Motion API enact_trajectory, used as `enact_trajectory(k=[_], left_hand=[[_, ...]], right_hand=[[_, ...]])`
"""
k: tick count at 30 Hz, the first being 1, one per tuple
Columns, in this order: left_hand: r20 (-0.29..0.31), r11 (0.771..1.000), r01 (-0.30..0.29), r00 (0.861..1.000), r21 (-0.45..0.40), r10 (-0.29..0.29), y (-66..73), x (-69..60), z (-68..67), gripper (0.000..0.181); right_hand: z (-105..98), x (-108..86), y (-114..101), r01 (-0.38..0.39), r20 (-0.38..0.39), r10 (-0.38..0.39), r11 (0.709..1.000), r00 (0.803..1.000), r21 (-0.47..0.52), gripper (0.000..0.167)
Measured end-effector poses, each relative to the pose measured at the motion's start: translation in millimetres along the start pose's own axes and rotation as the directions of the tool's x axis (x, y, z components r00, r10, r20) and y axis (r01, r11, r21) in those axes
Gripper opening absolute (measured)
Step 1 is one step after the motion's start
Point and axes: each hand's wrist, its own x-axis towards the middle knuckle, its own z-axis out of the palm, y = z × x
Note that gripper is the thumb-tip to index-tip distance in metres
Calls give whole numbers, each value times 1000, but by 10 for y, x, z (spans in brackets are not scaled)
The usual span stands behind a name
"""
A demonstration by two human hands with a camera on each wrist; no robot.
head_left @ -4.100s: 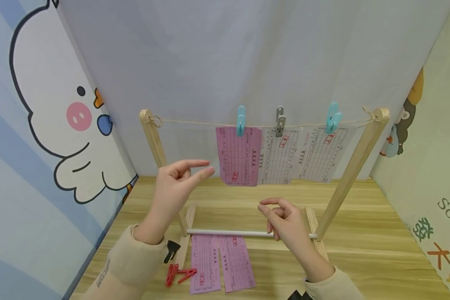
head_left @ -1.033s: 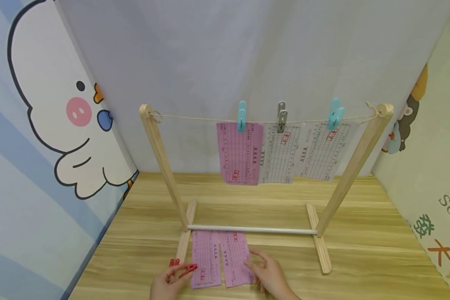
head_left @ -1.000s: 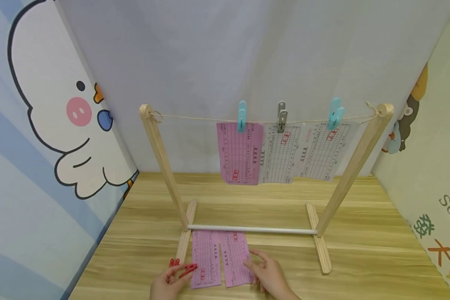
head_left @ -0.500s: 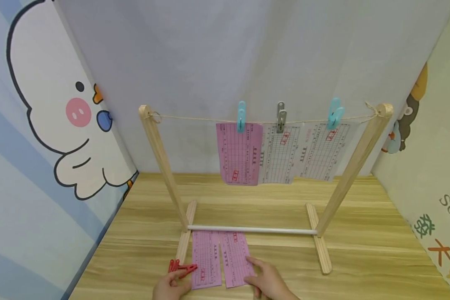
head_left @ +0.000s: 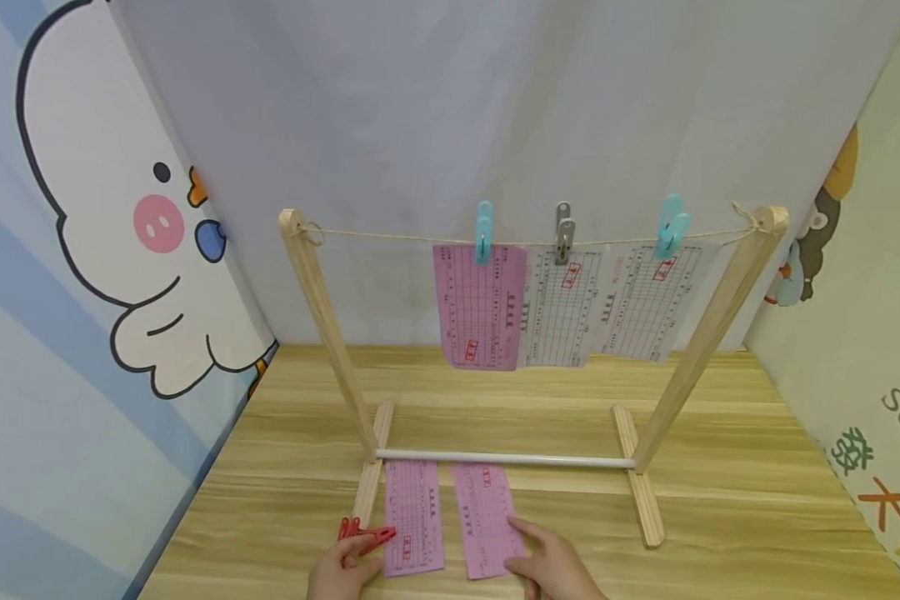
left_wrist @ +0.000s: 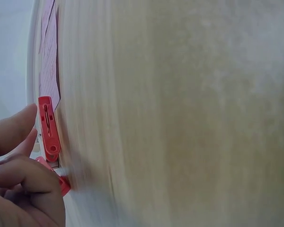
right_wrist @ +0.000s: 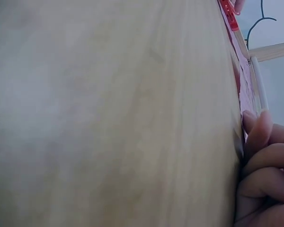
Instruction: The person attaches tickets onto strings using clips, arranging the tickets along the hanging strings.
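In the head view, my left hand is beside a red clothespin on the table, its fingertips close to or touching the handles. The left wrist view shows the thumb and index finger behind that clothespin, not closed round it. My right hand holds the right edge of a pink printed slip between thumb and index finger; the slip's top runs to the white rod. To its left, a second pink slip lies flat, its corner near the clothespin. Another red clothespin lies just behind.
A wooden frame with a white crossbar stands ahead. From its string hang a pink slip and two white slips, held by two light-blue clothespins and a grey clothespin. Walls stand behind and on both sides.
Both hands have come down from the string to the table. My right hand has drawn the right pink slip rightward, widening the gap between the slips. The left hand has moved slightly lower beside the red clothespin.
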Motion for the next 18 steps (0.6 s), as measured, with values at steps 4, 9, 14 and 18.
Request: enact_trajectory(k=[4, 9, 14, 18], left_hand=[[-7, 1000, -10, 1000, 19, 10, 7, 1, -6, 41], [17, 999, -25, 1000, 26, 25, 15, 9, -7, 39], [39, 999, -33, 999, 23, 32, 51, 1, -5, 34], [56, 998, -43, 998, 39, 40, 57, -5, -9, 29]], right_hand=[[-22, -65, 26, 7, -29, -8, 1000, 1000, -10, 72], [-55, -100, 84, 13, -37, -13, 1000, 999, 1, 70], [-88, -99, 108, 2, -27, -2, 1000, 1000, 6, 70], [-77, -108, 96, -1, -45, 3, 999, 999, 38, 69]])
